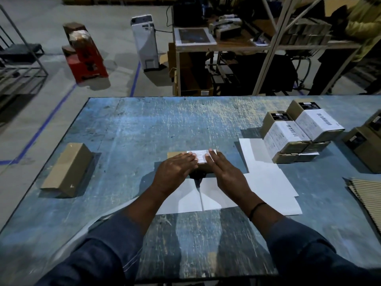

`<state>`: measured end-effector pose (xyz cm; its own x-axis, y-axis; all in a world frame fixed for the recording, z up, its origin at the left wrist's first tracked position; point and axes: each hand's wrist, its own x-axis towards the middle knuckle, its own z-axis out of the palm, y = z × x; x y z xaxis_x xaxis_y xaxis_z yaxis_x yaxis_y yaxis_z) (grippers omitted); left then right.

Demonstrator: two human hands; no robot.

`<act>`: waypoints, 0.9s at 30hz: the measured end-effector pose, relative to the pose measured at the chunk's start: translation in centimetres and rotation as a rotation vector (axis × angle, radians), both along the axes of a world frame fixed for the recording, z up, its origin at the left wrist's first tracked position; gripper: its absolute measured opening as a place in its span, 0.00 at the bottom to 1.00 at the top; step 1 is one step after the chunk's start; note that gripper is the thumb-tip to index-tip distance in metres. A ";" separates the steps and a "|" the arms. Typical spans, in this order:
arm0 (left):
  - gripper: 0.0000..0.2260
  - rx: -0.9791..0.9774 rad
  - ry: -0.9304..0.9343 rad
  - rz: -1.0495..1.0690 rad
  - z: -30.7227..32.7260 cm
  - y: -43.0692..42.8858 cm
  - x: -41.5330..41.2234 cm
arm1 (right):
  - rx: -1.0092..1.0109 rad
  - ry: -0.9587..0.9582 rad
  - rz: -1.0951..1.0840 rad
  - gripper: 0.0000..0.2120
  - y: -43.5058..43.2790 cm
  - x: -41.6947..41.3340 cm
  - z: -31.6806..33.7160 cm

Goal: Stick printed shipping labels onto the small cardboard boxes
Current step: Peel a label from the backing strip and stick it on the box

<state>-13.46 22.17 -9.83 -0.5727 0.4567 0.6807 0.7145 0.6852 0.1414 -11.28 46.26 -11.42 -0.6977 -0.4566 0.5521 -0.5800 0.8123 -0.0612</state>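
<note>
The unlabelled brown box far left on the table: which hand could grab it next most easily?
Probably the left hand. The unlabelled box lies on its side of the table; the right hand, flat on the label, would have to cross over.

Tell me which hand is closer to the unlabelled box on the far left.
Left. The left hand presses the middle box, right of the unlabelled box; the right hand lies farther right.

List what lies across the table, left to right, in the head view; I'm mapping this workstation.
Plain box → left hand → right hand → labelled boxes → brown boxes at the right edge. Left out: the box under the hands and the white sheets, which overlap others.
</note>
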 end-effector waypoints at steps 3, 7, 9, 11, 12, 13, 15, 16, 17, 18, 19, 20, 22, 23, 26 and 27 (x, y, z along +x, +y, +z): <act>0.10 0.035 0.004 0.050 -0.1 -0.2 0.1 | 0.015 0.068 0.001 0.27 0.8 -0.2 0.0; 0.09 0.056 -0.005 0.106 0.1 -0.5 0.2 | -0.063 0.081 -0.026 0.23 0.9 -0.2 0.0; 0.11 0.095 -0.059 0.132 0.6 -0.5 0.3 | -0.163 0.033 -0.038 0.20 0.5 -0.1 -0.1; 0.13 0.113 -0.154 0.125 1.2 -0.4 0.0 | -0.291 -0.059 -0.060 0.18 0.2 -0.3 0.4; 0.14 0.111 -0.198 0.110 1.4 -0.4 -0.3 | -0.348 -0.124 -0.072 0.19 0.1 -0.5 0.8; 0.16 0.108 -0.244 0.106 1.6 -0.5 -0.6 | -0.382 -0.193 -0.083 0.20 0.1 -0.7 1.3; 0.23 0.090 -0.317 0.143 1.5 -0.6 -0.9 | -0.372 -0.291 -0.092 0.21 -0.1 -1.2 2.3; 0.25 0.075 -0.324 0.155 1.3 -0.5 -0.9 | -0.354 -0.319 -0.101 0.21 -0.2 -1.5 2.5; 0.24 0.060 -0.314 0.155 1.1 -0.2 -0.9 | -0.334 -0.328 -0.112 0.21 -0.2 -1.7 2.6; 0.23 0.045 -0.305 0.153 1.0 -0.1 -0.9 | -0.315 -0.325 -0.117 0.20 -0.3 -1.8 2.6; 0.22 0.037 -0.301 0.152 0.9 -0.1 -0.9 | -0.291 -0.304 -0.119 0.19 -0.3 -1.9 2.4; 0.22 0.040 -0.305 0.150 0.9 0.0 -1.0 | -0.263 -0.260 -0.117 0.19 -0.1 -1.8 2.1; 0.22 0.049 -0.320 0.149 1.1 -0.1 -1.0 | -0.190 -0.127 -0.120 0.19 -0.1 -1.3 1.0; 0.22 0.050 -0.324 0.150 1.1 -0.2 -0.9 | -0.158 -0.047 -0.127 0.19 -0.1 -0.9 0.6; 0.23 0.061 -0.343 0.164 1.7 0.1 -0.4 | -0.110 0.124 -0.088 0.16 -0.5 -0.5 0.3; 0.23 0.071 -0.353 0.169 1.9 0.2 -0.3 | -0.100 0.135 -0.072 0.16 -0.6 -0.5 0.4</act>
<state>-13.74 22.33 -7.93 -0.8405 0.2945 0.4548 0.4910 0.7689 0.4095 -11.76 45.63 -11.01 -0.6433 -0.3463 0.6829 -0.5288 0.8459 -0.0693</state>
